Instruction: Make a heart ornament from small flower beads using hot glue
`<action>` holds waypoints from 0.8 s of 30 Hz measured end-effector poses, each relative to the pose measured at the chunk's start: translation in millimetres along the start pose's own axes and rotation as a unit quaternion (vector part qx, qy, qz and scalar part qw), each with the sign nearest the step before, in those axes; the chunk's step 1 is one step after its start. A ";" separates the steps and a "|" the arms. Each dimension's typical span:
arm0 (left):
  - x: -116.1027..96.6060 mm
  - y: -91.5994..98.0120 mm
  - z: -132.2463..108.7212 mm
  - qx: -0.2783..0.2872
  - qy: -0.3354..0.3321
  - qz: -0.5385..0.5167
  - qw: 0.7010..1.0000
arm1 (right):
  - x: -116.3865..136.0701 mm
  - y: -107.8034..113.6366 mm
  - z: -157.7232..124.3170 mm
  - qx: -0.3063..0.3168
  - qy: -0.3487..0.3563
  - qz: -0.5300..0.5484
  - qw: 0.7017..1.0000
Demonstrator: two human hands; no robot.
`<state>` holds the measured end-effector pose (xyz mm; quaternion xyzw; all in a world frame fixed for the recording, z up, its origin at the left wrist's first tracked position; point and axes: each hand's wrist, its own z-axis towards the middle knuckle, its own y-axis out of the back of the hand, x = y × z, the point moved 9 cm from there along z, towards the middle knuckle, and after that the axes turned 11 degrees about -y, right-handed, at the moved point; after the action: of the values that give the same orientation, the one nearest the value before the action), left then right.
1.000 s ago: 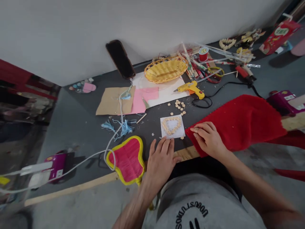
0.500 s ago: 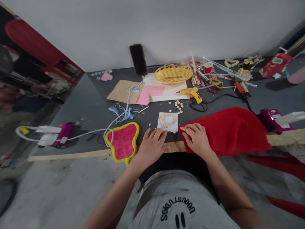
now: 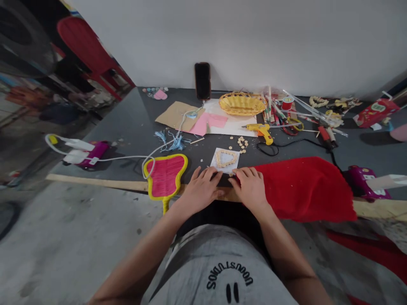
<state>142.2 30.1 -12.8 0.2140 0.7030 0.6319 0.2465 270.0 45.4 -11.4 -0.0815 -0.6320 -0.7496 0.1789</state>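
Observation:
A white paper square point(image 3: 235, 167) lies near the table's front edge. On it small pale flower-shaped pieces form a heart-like outline point(image 3: 226, 159). My left hand point(image 3: 202, 188) rests at the paper's lower left edge, fingers stretched and spread, holding nothing visible. My right hand point(image 3: 251, 186) is at the lower right corner, fingers bent and thumb apart from the index finger. One loose pale piece point(image 3: 231, 174) sits by its fingertips; whether they touch it is unclear. A red cloth point(image 3: 305, 186) spreads to the right, partly behind my right hand.
More loose pieces point(image 3: 242, 142) lie beyond the paper, near a yellow glue gun point(image 3: 260, 130) with a black cord. A pink and yellow fan-shaped item point(image 3: 165, 176) is at left. Further back are a yellow basket point(image 3: 243, 103), a leaning phone point(image 3: 202, 80) and a thread spool point(image 3: 288, 103).
My right hand has moved left off the red cloth's corner to the paper's lower right corner. The paper has turned slightly. My left hand stays beside it; the camera view has shifted.

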 end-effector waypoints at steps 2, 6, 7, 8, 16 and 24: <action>0.6 0.3 -0.1 -0.001 0.003 0.000 1.000 | 4.1 -1.5 1.2 -0.001 0.012 -0.008 1.000; 1.0 0.4 -0.4 -0.004 0.004 0.001 1.000 | 4.8 -4.6 2.9 -0.007 0.028 -0.014 0.999; 1.0 0.4 -0.3 -0.004 0.004 0.002 1.000 | 4.4 -5.3 3.1 -0.008 0.031 -0.014 0.999; 0.9 0.4 -0.3 -0.005 0.003 0.002 1.000 | 4.2 -5.9 3.3 -0.010 0.033 -0.014 0.999; 1.4 -0.7 0.5 0.005 0.005 0.011 1.000 | 3.2 0.0 4.6 -0.022 0.050 -0.005 0.998; 2.8 -2.6 1.3 0.016 -0.001 0.009 1.000 | -38.3 28.2 21.3 -0.038 0.080 -0.017 0.996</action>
<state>140.8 32.6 -15.7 0.2249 0.7108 0.6227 0.2375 313.6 68.7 5.1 -0.0173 -0.5875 -0.7803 0.2135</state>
